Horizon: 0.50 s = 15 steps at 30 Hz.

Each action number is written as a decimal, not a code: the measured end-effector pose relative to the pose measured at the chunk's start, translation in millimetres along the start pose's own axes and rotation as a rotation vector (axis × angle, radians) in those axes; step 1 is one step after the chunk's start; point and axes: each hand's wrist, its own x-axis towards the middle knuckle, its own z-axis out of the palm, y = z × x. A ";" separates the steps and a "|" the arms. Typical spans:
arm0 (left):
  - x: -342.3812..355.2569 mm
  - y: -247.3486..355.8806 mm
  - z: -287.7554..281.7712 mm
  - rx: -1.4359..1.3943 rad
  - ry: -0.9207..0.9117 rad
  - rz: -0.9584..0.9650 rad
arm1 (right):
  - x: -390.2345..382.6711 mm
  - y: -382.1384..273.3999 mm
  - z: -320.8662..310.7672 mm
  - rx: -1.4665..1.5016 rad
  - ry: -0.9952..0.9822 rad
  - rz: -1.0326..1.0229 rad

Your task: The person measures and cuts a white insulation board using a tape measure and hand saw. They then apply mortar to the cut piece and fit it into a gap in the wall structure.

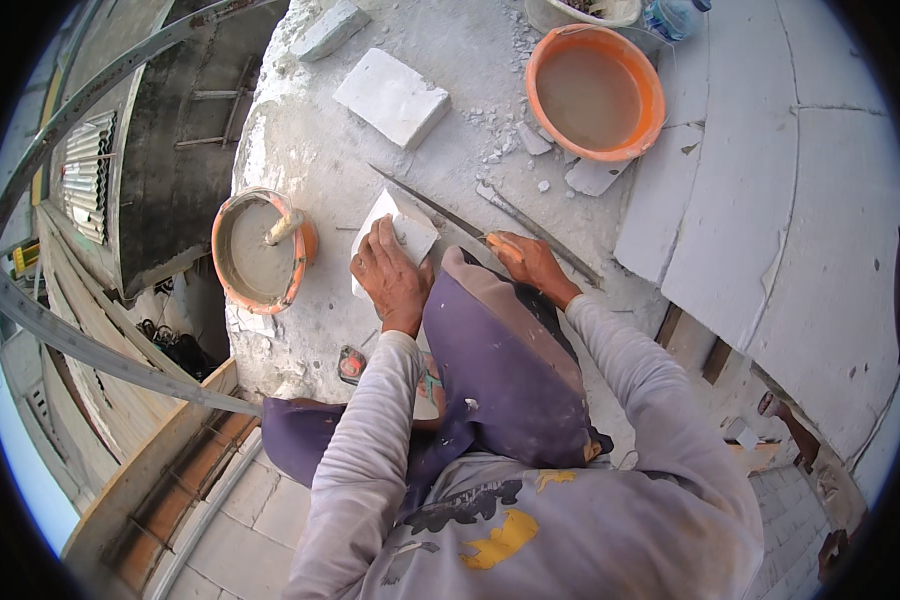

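My left hand (pixel 390 265) grips a white block (pixel 415 228) on the dusty ledge, fingers bent over its top. My right hand (pixel 535 262) is closed on the handle of a long, narrow saw (pixel 435 205), whose blade slants up and left beside the block. A thin metal bar (pixel 540 232) lies just right of the saw. My purple-trousered knee (pixel 490 370) is between my forearms. An orange bucket (pixel 232 290) of grey slurry, with a handled tool (pixel 283 226) in it, stands left of the block.
A larger orange basin (pixel 540 98), white blocks (pixel 388 90) and rubble are at the back. A drop with planks (pixel 100 360) lies left, crossed by a curved metal strip (pixel 70 320). Pale panels (pixel 740 220) are at right; another person's limb (pixel 792 430) shows below them.
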 end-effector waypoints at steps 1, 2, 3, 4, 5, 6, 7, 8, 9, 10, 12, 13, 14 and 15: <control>6.7 0.9 -6.4 -0.002 -0.005 0.017 | 15.0 -13.7 -3.0 0.011 0.011 -0.026; 10.5 1.5 -10.4 -0.005 -0.010 0.035 | 21.8 -21.3 -4.6 0.022 0.022 -0.051; 12.2 -1.9 -13.7 -0.013 -0.016 0.038 | 22.3 -15.6 1.2 0.024 -0.012 -0.058; 17.8 -3.7 -14.9 -0.030 -0.019 0.052 | 22.5 1.9 9.0 0.023 -0.034 -0.062; 22.3 -7.1 -17.6 -0.042 -0.022 0.059 | 21.3 17.9 16.2 0.022 -0.064 -0.070; 26.6 -9.9 -20.6 -0.033 -0.041 0.059 | 9.5 31.5 16.4 0.016 -0.022 -0.024; 28.7 -13.9 -24.4 -0.021 -0.061 0.055 | -2.9 27.3 2.6 0.032 -0.048 0.043; 32.9 -16.4 -28.5 -0.012 -0.077 0.050 | -10.8 18.2 -17.5 0.044 -0.071 0.105; 35.1 -19.6 -33.5 0.020 -0.108 0.052 | -16.8 17.4 -30.6 0.018 -0.102 0.158; 40.4 -20.1 -36.0 0.046 -0.139 0.061 | -18.8 18.1 -43.1 -0.008 -0.122 0.213; 52.9 -23.7 -47.9 0.041 -0.226 0.052 | -12.0 15.5 -58.7 -0.214 -0.153 0.216; 57.0 -28.9 -52.6 0.012 -0.252 0.031 | -7.9 12.7 -62.5 -0.316 -0.167 0.212; 59.3 -35.5 -57.5 -0.017 -0.276 0.006 | -5.4 14.2 -62.0 -0.396 -0.114 0.170; 62.4 -43.9 -63.8 -0.045 -0.292 -0.022 | 2.3 15.5 -58.0 -0.473 -0.057 0.118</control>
